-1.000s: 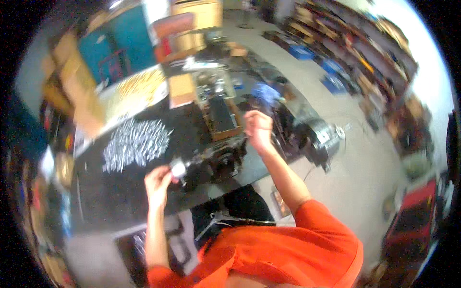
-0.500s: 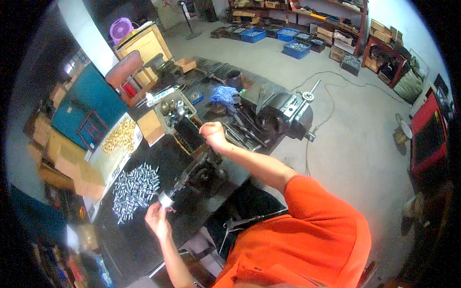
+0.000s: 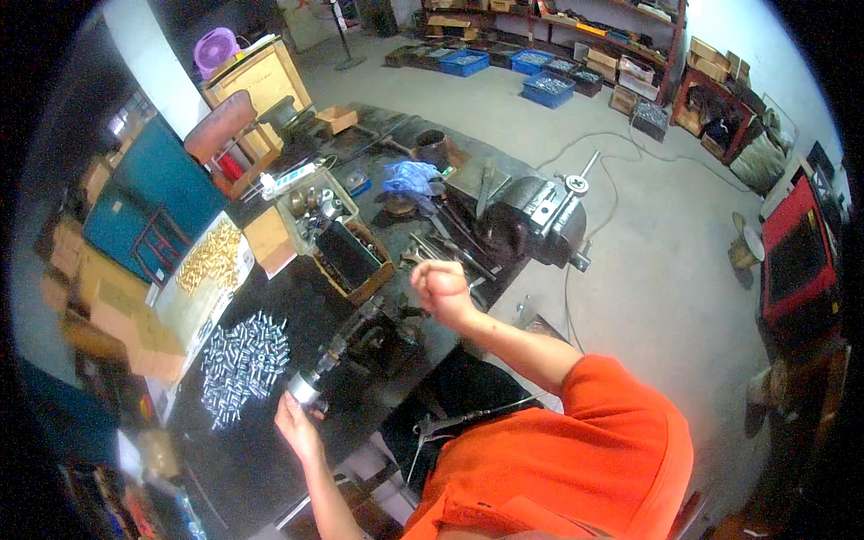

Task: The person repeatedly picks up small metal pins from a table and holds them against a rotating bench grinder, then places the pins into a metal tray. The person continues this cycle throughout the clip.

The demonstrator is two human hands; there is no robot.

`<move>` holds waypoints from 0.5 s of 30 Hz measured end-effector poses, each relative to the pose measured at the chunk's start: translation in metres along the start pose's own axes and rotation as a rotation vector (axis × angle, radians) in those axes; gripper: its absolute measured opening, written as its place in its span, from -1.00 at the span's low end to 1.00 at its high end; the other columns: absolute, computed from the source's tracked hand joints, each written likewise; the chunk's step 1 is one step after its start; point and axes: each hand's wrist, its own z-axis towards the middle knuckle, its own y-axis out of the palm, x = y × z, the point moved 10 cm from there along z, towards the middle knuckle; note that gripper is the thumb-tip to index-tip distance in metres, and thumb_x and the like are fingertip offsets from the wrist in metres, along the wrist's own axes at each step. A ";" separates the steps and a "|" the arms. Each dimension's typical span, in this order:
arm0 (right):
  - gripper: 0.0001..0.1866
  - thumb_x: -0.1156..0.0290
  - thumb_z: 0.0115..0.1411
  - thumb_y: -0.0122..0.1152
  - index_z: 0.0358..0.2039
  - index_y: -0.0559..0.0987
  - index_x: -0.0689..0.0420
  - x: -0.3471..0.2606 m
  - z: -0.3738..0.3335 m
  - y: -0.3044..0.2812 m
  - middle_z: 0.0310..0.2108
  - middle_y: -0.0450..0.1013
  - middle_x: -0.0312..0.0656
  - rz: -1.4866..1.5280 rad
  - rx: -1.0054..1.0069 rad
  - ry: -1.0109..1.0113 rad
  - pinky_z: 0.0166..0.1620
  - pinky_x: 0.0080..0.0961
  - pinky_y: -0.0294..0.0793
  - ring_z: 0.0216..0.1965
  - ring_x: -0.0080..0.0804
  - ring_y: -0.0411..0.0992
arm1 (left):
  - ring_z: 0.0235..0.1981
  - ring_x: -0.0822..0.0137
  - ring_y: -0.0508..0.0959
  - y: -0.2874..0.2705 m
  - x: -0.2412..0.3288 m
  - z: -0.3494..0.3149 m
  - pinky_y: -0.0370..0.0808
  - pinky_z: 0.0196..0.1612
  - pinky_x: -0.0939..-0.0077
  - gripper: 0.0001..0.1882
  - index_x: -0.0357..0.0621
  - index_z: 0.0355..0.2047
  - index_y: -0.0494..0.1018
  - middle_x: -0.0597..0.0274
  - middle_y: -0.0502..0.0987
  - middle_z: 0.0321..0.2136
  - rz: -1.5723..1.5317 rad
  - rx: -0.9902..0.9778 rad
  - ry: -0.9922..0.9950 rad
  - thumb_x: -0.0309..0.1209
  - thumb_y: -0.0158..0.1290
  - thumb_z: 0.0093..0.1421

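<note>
A dark bench machine (image 3: 382, 337) with a shaft ending in a silver metal cylinder (image 3: 304, 389) stands at the bench's near side. My left hand (image 3: 299, 427) is at this cylinder, its fingers closed against the near end; whatever they pinch is hidden. My right hand (image 3: 443, 292) is a fist above the machine's right side, and I cannot make out what is inside it. Left of the cylinder lies a pile of small silver metal fittings (image 3: 243, 364). Beyond it, a heap of brass-coloured fittings (image 3: 211, 259) rests on a white sheet.
Beyond the machine stand a box of dark parts (image 3: 355, 261) and a tray of metal pieces (image 3: 315, 207). A bench vise (image 3: 540, 216) sits at the right edge, near a blue cloth (image 3: 411, 178). Blue crates (image 3: 547, 90) line the floor behind; a cable (image 3: 612, 198) crosses it.
My right hand has swung toward me and to the right, from beside the dark parts box to above the machine's right side. My left hand stays at the silver cylinder.
</note>
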 end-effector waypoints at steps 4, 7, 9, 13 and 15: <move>-0.86 0.52 -0.11 -0.13 -0.59 0.44 0.23 0.045 -0.003 -0.034 -0.79 0.17 -0.36 -0.040 0.106 0.118 -0.76 -0.70 -0.05 -0.81 -0.66 0.01 | -0.75 0.55 0.30 -0.002 -0.006 -0.001 0.23 -0.71 0.69 -0.65 -0.28 -0.48 0.37 0.30 0.36 -0.69 -0.014 -0.001 -0.067 -0.25 -0.25 0.24; -0.86 0.49 -0.09 -0.10 -0.62 0.45 0.22 0.085 0.023 -0.053 -0.80 0.18 -0.36 -0.157 0.132 0.095 -0.76 -0.67 -0.04 -0.81 -0.64 0.05 | -0.76 0.55 0.30 -0.007 -0.014 0.001 0.24 -0.72 0.69 -0.65 -0.28 -0.48 0.38 0.30 0.36 -0.70 -0.044 -0.021 -0.099 -0.25 -0.25 0.24; -0.85 0.47 -0.09 -0.07 -0.64 0.47 0.21 0.094 0.059 -0.047 -0.80 0.20 -0.36 -0.274 0.113 -0.063 -0.76 -0.66 -0.01 -0.81 -0.62 0.09 | -0.77 0.55 0.30 -0.002 -0.011 0.005 0.25 -0.71 0.69 -0.65 -0.29 -0.47 0.38 0.30 0.36 -0.70 -0.086 -0.043 -0.108 -0.26 -0.25 0.24; -0.86 0.50 -0.10 -0.04 -0.65 0.50 0.20 0.055 0.097 0.002 -0.79 0.25 -0.36 -0.423 0.081 -0.285 -0.73 -0.66 0.08 -0.78 -0.60 0.19 | -0.77 0.50 0.33 0.006 -0.001 0.002 0.28 -0.70 0.66 -0.66 -0.32 -0.43 0.38 0.23 0.39 -0.69 -0.240 -0.090 -0.124 -0.25 -0.22 0.22; -0.87 0.55 -0.11 -0.08 -0.63 0.48 0.23 0.035 0.091 0.022 -0.78 0.23 -0.37 -0.252 0.047 -0.256 -0.72 -0.71 0.04 -0.77 -0.65 0.15 | -0.76 0.47 0.33 0.008 -0.006 -0.002 0.29 -0.69 0.65 -0.66 -0.33 -0.41 0.38 0.19 0.40 -0.67 -0.326 -0.148 -0.160 -0.25 -0.21 0.22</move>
